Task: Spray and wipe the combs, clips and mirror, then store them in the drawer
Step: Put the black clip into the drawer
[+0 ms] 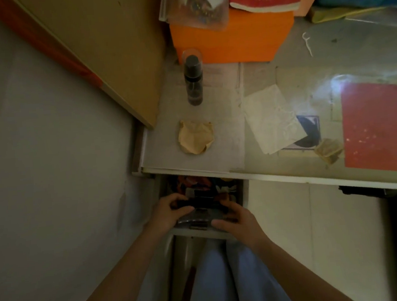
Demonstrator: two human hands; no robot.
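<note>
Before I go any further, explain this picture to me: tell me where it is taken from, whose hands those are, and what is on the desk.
There is no machine here. A camera worn on a person's head looks down at their own two bare hands.

The left hand and right hand reach into an open drawer under the desk. Both curl their fingers round dark items there; it is too dim to tell which ones.

On the desk stand a dark spray bottle, a crumpled yellow cloth, a white tissue and an orange box.
</note>
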